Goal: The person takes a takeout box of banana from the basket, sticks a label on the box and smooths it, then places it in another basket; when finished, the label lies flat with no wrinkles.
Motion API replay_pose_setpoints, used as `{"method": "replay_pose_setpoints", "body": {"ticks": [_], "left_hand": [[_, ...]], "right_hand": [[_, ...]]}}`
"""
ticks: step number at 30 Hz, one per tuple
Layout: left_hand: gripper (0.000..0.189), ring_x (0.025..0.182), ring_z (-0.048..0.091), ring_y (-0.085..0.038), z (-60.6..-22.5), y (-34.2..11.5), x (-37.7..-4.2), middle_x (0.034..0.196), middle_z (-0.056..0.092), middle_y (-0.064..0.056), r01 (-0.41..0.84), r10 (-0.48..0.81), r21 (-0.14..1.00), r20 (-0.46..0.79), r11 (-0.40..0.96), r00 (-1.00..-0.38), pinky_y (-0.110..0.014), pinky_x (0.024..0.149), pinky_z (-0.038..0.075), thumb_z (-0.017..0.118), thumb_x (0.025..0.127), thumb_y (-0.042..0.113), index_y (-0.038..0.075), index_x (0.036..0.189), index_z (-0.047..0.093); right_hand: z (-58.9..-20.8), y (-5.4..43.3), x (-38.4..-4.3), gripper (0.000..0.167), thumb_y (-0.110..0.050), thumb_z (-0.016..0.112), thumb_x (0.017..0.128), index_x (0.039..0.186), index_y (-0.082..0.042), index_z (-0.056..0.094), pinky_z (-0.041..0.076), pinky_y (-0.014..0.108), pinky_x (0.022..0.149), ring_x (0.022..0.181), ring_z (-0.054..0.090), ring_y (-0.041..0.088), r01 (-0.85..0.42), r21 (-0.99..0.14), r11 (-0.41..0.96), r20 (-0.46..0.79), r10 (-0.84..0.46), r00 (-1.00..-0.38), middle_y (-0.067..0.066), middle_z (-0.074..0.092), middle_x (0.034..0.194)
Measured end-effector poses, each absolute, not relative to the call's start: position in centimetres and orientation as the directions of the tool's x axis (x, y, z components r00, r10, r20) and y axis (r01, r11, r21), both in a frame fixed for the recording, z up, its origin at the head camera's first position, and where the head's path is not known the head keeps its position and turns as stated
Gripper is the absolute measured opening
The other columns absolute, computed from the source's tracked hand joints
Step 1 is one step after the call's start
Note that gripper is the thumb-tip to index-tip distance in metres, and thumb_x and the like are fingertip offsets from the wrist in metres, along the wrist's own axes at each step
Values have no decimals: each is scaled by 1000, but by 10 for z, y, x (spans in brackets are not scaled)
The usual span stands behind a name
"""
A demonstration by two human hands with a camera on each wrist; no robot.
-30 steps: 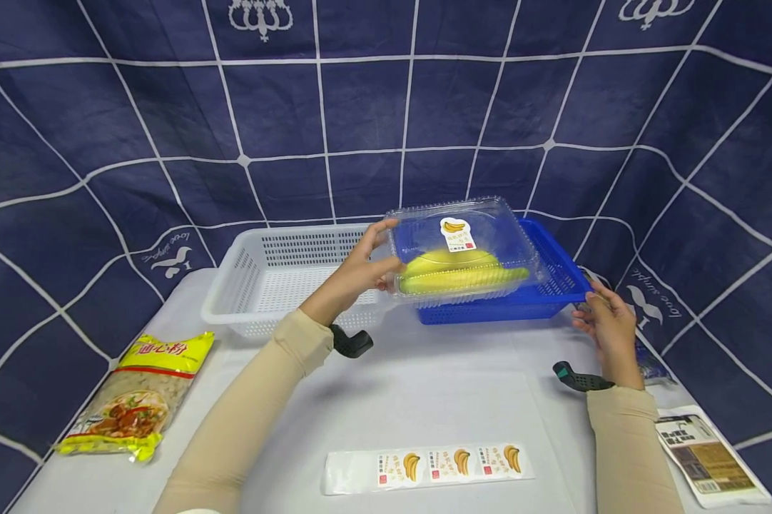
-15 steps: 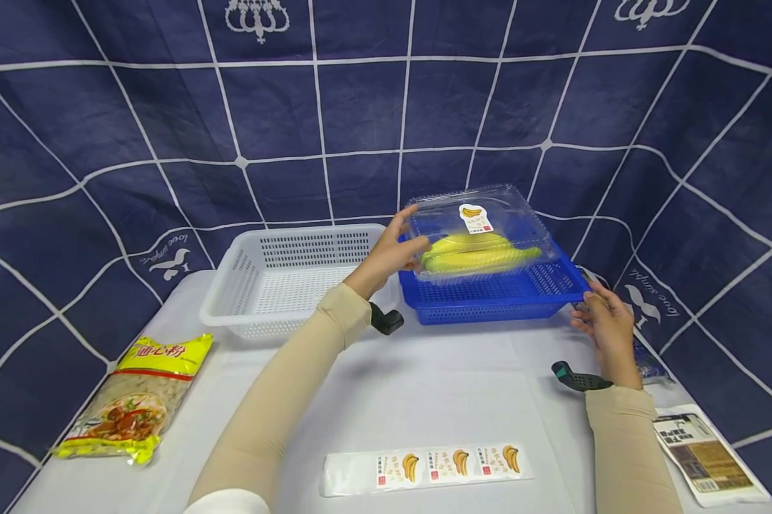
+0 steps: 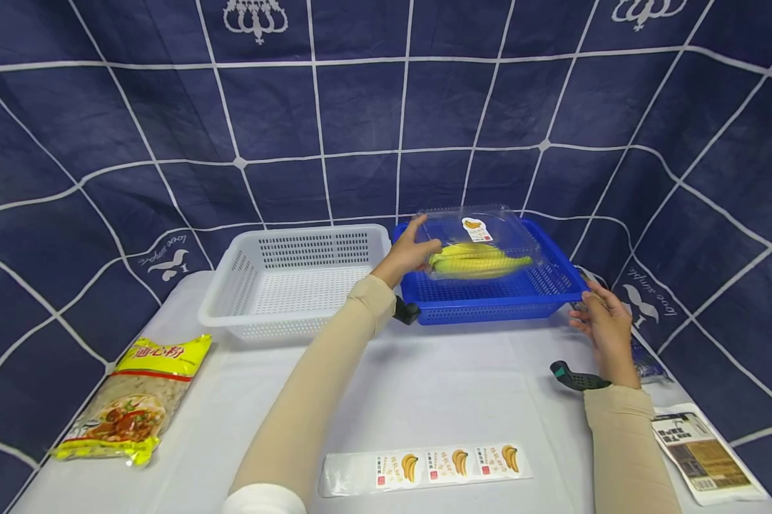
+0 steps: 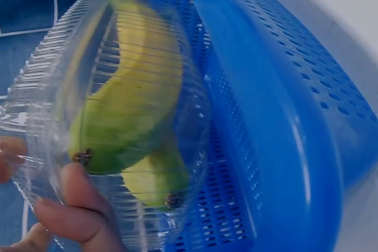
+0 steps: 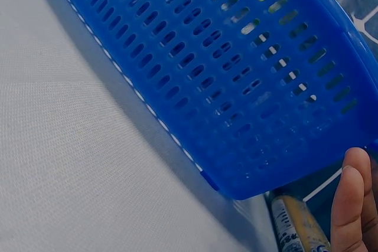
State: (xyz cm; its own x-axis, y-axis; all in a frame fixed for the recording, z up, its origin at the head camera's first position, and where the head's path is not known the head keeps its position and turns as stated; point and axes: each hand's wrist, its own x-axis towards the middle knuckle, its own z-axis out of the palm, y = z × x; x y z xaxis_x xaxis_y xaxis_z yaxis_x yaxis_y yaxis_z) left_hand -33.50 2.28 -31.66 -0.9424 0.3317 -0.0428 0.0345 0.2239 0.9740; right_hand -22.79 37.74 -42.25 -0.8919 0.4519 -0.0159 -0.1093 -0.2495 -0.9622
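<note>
The yellow noodle bag (image 3: 132, 400) on the desk bears red characters reading "通心粉". The backdrop cloth (image 3: 168, 260) carries the cursive words "love simple" beside a white bird. The banana stickers on the clear box (image 3: 478, 230) and the sticker strip (image 3: 447, 462) have print too small to read.

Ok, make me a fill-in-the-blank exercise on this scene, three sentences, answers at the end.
1. The left hand grips a clear box with yellow ____ inside.
2. That box is over the ____ basket, not the white basket.
3. The strip of stickers on the table shows ____ banana labels.

Missing words: bananas; blue; three
</note>
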Motion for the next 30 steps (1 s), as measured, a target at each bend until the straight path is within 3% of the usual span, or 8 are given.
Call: {"method": "replay_pose_setpoints", "body": {"ticks": [6, 12, 16, 30], "left_hand": [[86, 56, 45, -8, -326, 34, -341, 166, 43, -23, 12, 310, 962, -75, 271, -948, -49, 95, 58, 62, 101, 12, 25, 175, 20], [84, 59, 53, -12, -332, 41, -344, 168, 41, -24, -13, 295, 952, -108, 306, -949, -52, 101, 56, 62, 103, 13, 25, 175, 20], [84, 56, 49, -11, -336, 43, -345, 169, 39, -24, -24, 292, 945, -124, 325, -948, -50, 99, 57, 63, 103, 10, 24, 175, 21], [81, 55, 45, -10, -342, 49, -350, 160, 49, -24, -10, 308, 906, -154, 423, -939, -43, 85, 56, 61, 106, 12, 22, 175, 18]], "right_hand": [[-423, 377, -228, 28, -17, 63, 111, 138, -25, 61, 60, 20, 64, 72, 72, 7, -118, -960, -256, -11, 452, -892, -10, 69, 104], [-423, 378, -229, 25, -16, 62, 111, 133, -27, 62, 61, 20, 63, 72, 72, 7, -131, -956, -263, 0, 447, -894, -10, 69, 103], [-423, 378, -229, 23, -17, 62, 111, 130, -28, 63, 61, 20, 63, 71, 72, 7, -127, -956, -264, -3, 444, -896, -10, 70, 103], [-424, 377, -229, 37, -18, 62, 111, 148, -19, 57, 61, 20, 64, 73, 72, 7, -128, -962, -240, 6, 451, -893, -9, 68, 107]]}}
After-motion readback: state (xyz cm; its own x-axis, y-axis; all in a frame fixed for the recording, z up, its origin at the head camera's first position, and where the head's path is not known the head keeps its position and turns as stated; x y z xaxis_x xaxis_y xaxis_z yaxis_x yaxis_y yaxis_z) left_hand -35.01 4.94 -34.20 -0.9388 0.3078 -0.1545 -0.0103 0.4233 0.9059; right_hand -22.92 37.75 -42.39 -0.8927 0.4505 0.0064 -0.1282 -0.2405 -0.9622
